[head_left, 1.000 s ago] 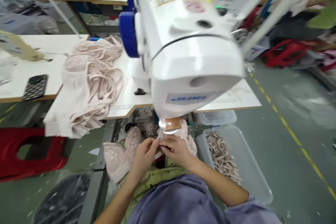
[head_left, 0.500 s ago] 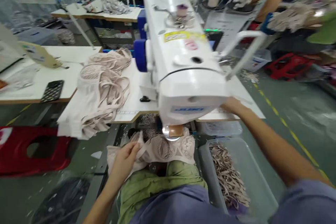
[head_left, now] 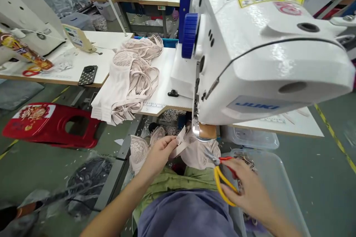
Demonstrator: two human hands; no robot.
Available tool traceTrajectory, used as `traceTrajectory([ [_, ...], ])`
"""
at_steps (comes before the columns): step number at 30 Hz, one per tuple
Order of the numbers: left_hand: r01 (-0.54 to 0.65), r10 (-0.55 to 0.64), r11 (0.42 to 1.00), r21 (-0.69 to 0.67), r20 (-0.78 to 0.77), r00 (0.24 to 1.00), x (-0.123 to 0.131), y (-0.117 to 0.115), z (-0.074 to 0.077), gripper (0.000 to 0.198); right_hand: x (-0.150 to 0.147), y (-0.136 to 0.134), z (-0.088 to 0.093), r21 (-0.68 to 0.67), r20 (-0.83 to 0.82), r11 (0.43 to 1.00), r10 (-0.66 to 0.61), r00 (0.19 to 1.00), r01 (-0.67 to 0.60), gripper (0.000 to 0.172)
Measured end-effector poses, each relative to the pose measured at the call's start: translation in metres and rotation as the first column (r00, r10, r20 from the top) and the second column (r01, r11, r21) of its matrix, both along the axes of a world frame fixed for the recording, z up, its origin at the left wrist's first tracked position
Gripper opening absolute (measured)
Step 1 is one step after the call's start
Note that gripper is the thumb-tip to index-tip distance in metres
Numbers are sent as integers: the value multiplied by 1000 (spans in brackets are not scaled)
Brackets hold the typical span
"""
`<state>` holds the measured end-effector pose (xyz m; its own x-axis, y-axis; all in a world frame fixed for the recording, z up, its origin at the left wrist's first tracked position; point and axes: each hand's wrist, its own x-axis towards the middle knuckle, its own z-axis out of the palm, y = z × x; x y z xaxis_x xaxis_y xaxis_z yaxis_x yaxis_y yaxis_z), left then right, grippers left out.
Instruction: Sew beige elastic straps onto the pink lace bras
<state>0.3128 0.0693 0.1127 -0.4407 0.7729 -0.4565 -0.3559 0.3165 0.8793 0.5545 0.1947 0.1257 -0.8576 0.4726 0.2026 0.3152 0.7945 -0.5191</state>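
My left hand (head_left: 159, 152) pinches a strap end of a pale pink lace bra (head_left: 194, 151) that lies across my lap, under the head of a white Juki sewing machine (head_left: 250, 52). My right hand (head_left: 247, 187) is closed on small scissors (head_left: 219, 172) with yellow and red handles; their blades point toward the bra, a short way to its right. The sewing area under the machine head is mostly hidden by the head itself.
A heap of pink straps and fabric (head_left: 130, 77) lies on the white table (head_left: 164, 70) left of the machine. A clear bin (head_left: 278, 177) with trimmings stands at my right. A red plastic stool (head_left: 52, 124) and a black bag (head_left: 83, 177) sit on the floor at left.
My right hand came back from the table's right side and now holds scissors near the bra. My left hand shifted from the bra cup to pinch the strap. The view moved closer and left.
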Motion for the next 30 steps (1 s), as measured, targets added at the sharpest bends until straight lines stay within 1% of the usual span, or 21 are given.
traceTrajectory([
  [1,11,-11,1000,1,-12,1000,1,0,3,40,-12,-10,-2,3,-33,1000,15,999,-15,32],
  [3,57,-58,998,-17,-76,995,4,-1,7,39,-32,-20,-6,5,-81,1000,26,996,-26,32],
  [6,119,-126,992,-45,-202,971,6,-3,12,35,-51,-20,-15,-17,-76,999,28,997,-30,35],
  [10,133,-141,990,-46,-354,925,6,-1,12,28,-55,-17,-29,3,-34,998,65,997,-65,38],
  [12,138,-144,989,-44,-385,911,6,1,10,25,-52,-16,-31,21,-13,996,86,996,-86,37],
  [15,157,-164,986,-50,-369,915,7,4,5,24,-47,-15,-30,19,8,994,103,995,-104,35],
  [17,156,-165,986,-53,-340,926,9,5,4,23,-43,-14,-30,-13,18,995,103,994,-103,33],
  [21,124,-129,992,-38,-191,973,10,6,5,21,-30,-11,-35,-167,16,983,74,997,-70,33],
  [24,103,-105,994,-23,-102,989,9,6,2,23,-20,-13,-38,-244,-4,970,-14,1000,12,34],
  [26,113,-113,994,-8,-112,987,7,6,-1,29,-17,-15,-36,-248,-37,968,-48,998,37,37],
  [28,134,-132,991,6,-141,981,5,6,-4,35,-18,-18,-33,-240,-74,971,-41,996,22,44],
  [30,148,-144,989,17,-147,979,4,6,-4,35,-24,-20,-29,-229,-100,973,-22,995,-2,47],
])
